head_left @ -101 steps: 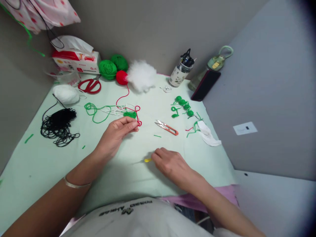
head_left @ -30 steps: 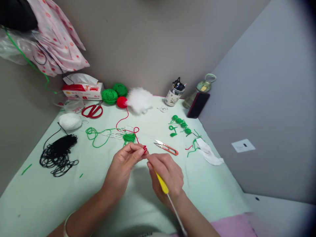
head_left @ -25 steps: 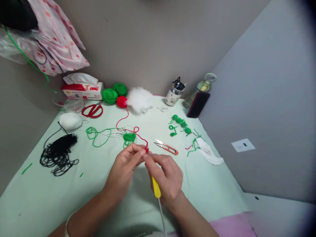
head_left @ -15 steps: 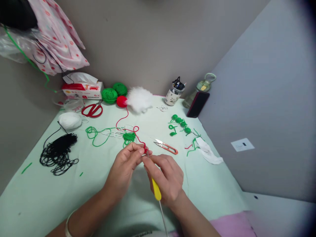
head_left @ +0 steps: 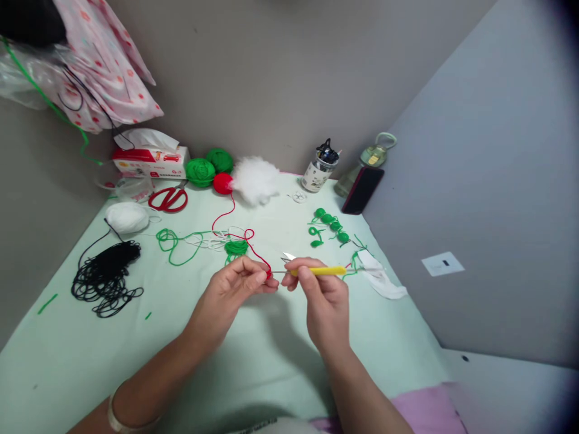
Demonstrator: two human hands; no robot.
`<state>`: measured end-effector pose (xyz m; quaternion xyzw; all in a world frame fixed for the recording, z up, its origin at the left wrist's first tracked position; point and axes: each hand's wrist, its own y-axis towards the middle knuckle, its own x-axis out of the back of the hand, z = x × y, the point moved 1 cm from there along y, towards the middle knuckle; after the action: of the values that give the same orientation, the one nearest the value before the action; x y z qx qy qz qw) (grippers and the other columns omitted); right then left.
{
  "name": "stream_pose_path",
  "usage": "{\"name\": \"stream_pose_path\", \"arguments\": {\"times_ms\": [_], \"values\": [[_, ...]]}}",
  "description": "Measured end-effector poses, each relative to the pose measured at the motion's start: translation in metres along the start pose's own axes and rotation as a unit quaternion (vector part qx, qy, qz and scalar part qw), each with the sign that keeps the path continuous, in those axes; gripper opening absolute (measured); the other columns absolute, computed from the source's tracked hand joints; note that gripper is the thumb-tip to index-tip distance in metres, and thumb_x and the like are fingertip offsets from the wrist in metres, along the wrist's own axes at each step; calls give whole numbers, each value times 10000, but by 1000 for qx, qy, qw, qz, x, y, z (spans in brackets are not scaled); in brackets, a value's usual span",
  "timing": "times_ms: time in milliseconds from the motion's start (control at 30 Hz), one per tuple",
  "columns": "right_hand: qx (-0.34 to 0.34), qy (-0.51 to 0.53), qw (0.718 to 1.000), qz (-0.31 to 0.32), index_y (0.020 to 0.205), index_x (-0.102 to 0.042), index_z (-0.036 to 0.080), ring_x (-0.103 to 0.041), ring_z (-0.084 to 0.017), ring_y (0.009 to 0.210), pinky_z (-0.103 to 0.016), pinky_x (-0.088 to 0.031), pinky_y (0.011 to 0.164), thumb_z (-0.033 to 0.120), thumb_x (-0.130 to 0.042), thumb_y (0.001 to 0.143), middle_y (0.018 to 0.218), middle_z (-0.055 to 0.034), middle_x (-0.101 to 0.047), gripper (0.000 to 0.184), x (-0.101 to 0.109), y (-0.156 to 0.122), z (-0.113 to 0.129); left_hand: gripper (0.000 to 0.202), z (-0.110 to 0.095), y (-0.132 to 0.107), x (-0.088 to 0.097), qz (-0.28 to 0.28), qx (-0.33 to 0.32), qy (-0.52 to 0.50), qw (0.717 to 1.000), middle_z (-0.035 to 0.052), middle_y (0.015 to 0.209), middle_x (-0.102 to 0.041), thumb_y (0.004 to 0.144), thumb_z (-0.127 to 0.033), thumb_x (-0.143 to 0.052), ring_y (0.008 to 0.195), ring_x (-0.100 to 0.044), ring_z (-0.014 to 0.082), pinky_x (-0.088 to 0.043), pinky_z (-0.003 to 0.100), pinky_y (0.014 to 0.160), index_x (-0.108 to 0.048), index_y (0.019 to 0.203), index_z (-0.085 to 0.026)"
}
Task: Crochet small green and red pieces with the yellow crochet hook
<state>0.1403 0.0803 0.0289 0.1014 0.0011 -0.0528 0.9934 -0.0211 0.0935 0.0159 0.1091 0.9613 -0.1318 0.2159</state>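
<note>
Hands, two: left hand (head_left: 226, 298), thumb and fingertips pinching the red yarn work; right hand (head_left: 328, 301), thumb and fingers closed round the yellow handle of the hook.
Red yarn work (head_left: 269, 274), one: small, at the left fingertips, above the middle of the pale green cloth (head_left: 253, 374).
Crochet hook (head_left: 323, 271), one: held about level, its shaft reaching the red work.
Red yarn ball (head_left: 222, 183), one: its strand runs down to the left hand.
Green yarn balls (head_left: 200, 173), two, beside the red.
White yarn ball (head_left: 126, 217), one. Black yarn heap (head_left: 108, 274), one.
Red-handled scissors (head_left: 168, 199), one pair. Thread snips (head_left: 288, 257), one, blades showing.
Small green balls (head_left: 335, 226), four in a row; a fifth lies apart.
Changes: half a second ago the handle sloped toward the body and the snips lay uncovered; now the handle points rightward and the right hand hides most of the snips.
</note>
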Motion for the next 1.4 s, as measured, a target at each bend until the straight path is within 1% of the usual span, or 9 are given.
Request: {"name": "stream_pose_path", "arguments": {"times_ms": [133,300,500,667,800,1033,1167,1300,1400], "values": [[-123,128,984,8,832,-747,196,-566,-113,627,-253,-478,644,400,-644,937,687,0,-643,252,1,9,-4,173,-2,-1,-2,8,21,-18,1000,-7,818,-657,895,-332,-720,847,-706,161,-575,303,869,-676,813,-187],[-200,238,950,38,920,-727,199,-542,-107,599,-239,-480,620,407,-735,854,647,18,-622,218,-2,10,-9,144,-6,-2,-6,27,36,-72,996,3,805,-680,897,-303,-719,831,-708,160,-577,290,843,-691,821,-184],[-152,224,961,51,964,-762,221,-577,-103,624,-242,-509,653,368,-719,876,677,12,-649,177,-7,4,-11,151,-4,-4,-5,26,32,-62,997,29,821,-740,866,-313,-753,819,-697,160,-552,277,832,-695,819,-182],[-65,152,985,46,921,-774,223,-619,-131,685,-280,-525,638,369,-713,879,883,-33,-705,163,-9,1,-12,142,0,-3,-7,28,14,-31,999,13,799,-728,839,-286,-778,813,-687,163,-520,282,834,-682,810,-185],[-87,173,980,44,935,-760,211,-599,-138,642,-281,-515,619,369,-707,884,688,-6,-662,174,-9,1,-11,184,1,-3,-7,50,-11,-14,999,6,804,-704,843,-283,-772,820,-669,172,-495,302,850,-629,772,-193],[-128,224,965,45,864,-747,206,-572,-104,581,-245,-492,558,368,-729,860,744,-14,-670,163,-8,4,-7,457,-2,-3,1,-29,-15,-81,996,-29,689,-455,909,-548,-626,650,-425,132,-487,279,728,-497,640,-202],[-106,206,972,41,869,-745,204,-587,-117,599,-253,-505,547,386,-730,857,788,-34,-690,184,-10,3,-8,535,-18,1,-7,11,36,-163,986,-20,663,-434,875,-665,-588,626,-412,141,-477,279,650,-474,618,-210],[-81,206,973,71,864,-740,205,-567,-107,554,-258,-505,524,377,-714,874,806,-36,-702,174,-11,1,-6,521,-32,10,-17,-23,-26,-214,976,25,784,-605,908,-612,-583,869,-609,195,-518,359,898,-526,580,-210],[-59,206,973,80,872,-743,208,-572,-101,556,-253,-501,524,353,-688,900,844,-43,-718,158,-11,1,-3,651,-30,18,-15,-42,-117,-147,981,64,869,-723,932,-646,-498,1199,-606,281,-401,420,1112,-495,437,-224]]}}
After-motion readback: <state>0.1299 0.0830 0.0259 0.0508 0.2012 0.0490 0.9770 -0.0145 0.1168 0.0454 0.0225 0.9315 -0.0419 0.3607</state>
